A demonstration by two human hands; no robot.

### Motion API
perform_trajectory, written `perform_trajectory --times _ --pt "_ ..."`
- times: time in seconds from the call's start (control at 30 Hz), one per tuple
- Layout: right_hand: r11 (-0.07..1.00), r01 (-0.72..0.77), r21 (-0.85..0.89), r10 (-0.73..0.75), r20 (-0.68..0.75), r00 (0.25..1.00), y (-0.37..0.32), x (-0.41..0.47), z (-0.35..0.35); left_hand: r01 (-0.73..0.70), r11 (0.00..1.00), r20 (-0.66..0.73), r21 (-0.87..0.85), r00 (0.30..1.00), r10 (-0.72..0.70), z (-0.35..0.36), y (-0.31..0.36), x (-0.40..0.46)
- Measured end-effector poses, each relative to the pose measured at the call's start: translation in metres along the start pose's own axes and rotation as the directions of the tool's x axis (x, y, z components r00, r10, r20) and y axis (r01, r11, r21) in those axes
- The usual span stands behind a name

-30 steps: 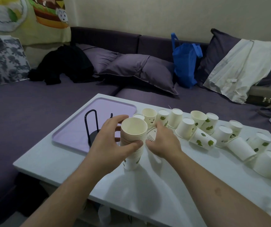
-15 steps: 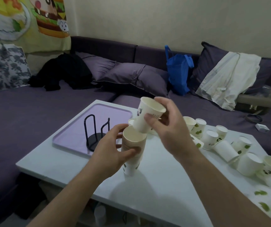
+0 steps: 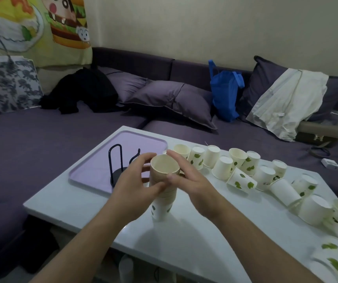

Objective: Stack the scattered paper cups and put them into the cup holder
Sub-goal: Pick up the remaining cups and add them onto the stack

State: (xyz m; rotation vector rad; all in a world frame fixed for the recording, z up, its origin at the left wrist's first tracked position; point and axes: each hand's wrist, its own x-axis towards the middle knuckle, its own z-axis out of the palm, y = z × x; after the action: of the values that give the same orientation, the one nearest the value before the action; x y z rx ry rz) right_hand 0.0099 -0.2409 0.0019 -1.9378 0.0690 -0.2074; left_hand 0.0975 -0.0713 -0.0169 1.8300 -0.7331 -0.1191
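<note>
Both hands are holding the stack of paper cups [image 3: 163, 193], which is standing upright on the white table [image 3: 215, 242] near its front edge. My left hand [image 3: 135, 188] is curling round the upper part of the stack from the left, thumb lying across the front. My right hand [image 3: 192, 180] is closing on the top cup [image 3: 165, 167] from the right, fingers reaching over the far rim and thumb pressing on the near rim.

Step in hand, as I judge it: I am seating the top cup into the stack. The next move calls for a firm downward press with the stack kept plumb, then a reach to the right for another cup.

To the left, the black wire cup holder [image 3: 116, 165] is standing on the lilac tray [image 3: 94, 170], just beside my left hand, with no cup in it. To the right, the loose cups [image 3: 243, 180] are lying in a band along the far and right part of the table, some upright, some inverted, some on their sides. They are white paper with green leaf prints; the nested rims are showing as close ridges under the top cup.
</note>
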Motion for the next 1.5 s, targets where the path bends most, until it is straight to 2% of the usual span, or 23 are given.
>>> perform_trajectory --times 0.1,0.17,0.2,0.27,0.33,0.37,0.5,0.7,0.87,0.93,1.0,1.07,1.13,1.2,1.33,1.5 --pt "0.990 0.034 0.138 -0.037 0.021 0.999 0.004 0.015 -0.005 0.004 1.000 -0.015 0.014 1.000 -0.004 -0.009 -0.006 0.008" --pt "0.988 0.020 0.156 -0.001 -0.121 0.993 0.016 0.034 -0.006 0.006 1.000 -0.037 0.023 0.999 -0.005 -0.013 -0.010 0.013" --pt "0.996 -0.023 0.087 0.041 -0.216 0.976 0.023 0.045 -0.007 0.009 1.000 -0.047 0.021 0.999 -0.008 -0.014 -0.012 0.015" --pt "0.965 -0.135 -0.223 0.061 -0.310 0.949 0.040 0.067 -0.009 0.014 1.000 -0.066 0.013 0.998 -0.013 -0.015 -0.015 0.019" --pt "0.820 -0.183 -0.542 0.054 -0.246 0.968 0.056 0.087 -0.007 0.014 1.000 -0.080 0.004 0.997 -0.013 -0.015 -0.017 0.023" --pt "0.752 -0.187 -0.632 0.059 -0.217 0.974 0.063 0.096 -0.005 0.012 1.000 -0.086 0.000 0.996 -0.012 -0.015 -0.018 0.024" --pt "0.597 -0.194 -0.778 0.038 -0.214 0.976 0.077 0.115 0.003 0.008 1.000 -0.105 -0.019 0.994 -0.010 -0.015 -0.020 0.029" --pt "0.543 -0.157 -0.825 -0.047 -0.216 0.975 0.067 0.109 0.008 0.019 0.998 -0.104 -0.066 0.994 -0.026 -0.016 -0.019 0.029" --pt "0.638 -0.219 -0.738 -0.022 -0.301 0.953 0.047 0.087 0.003 0.036 0.998 -0.077 -0.048 0.996 -0.040 -0.017 -0.017 0.027" --pt "0.734 -0.231 -0.639 -0.044 -0.383 0.923 0.043 0.076 -0.008 0.044 0.998 -0.071 -0.044 0.996 -0.047 -0.017 -0.016 0.025" --pt "0.860 -0.271 -0.432 0.026 -0.494 0.869 0.038 0.063 -0.023 0.049 0.998 -0.062 -0.044 0.997 -0.052 -0.016 -0.014 0.022" --pt "0.965 -0.250 -0.077 0.170 -0.540 0.824 0.031 0.050 -0.038 0.052 0.998 -0.047 -0.046 0.997 -0.054 -0.015 -0.011 0.019" --pt "0.948 -0.125 0.291 0.254 -0.462 0.850 0.026 0.038 -0.049 0.054 0.997 -0.035 -0.048 0.998 -0.056 -0.012 -0.007 0.016" --pt "0.890 -0.017 0.456 0.215 -0.386 0.897 0.013 0.025 -0.053 0.045 0.998 -0.020 -0.038 0.999 -0.046 -0.008 -0.003 0.013" --pt "0.828 0.131 0.545 0.039 -0.290 0.956 -0.008 0.012 -0.051 0.034 0.999 0.029 -0.010 0.999 -0.034 -0.001 0.003 0.009" --pt "0.938 0.109 0.330 -0.002 -0.309 0.951 -0.017 0.010 -0.031 -0.012 1.000 0.044 0.016 0.999 0.012 -0.001 0.014 0.001"
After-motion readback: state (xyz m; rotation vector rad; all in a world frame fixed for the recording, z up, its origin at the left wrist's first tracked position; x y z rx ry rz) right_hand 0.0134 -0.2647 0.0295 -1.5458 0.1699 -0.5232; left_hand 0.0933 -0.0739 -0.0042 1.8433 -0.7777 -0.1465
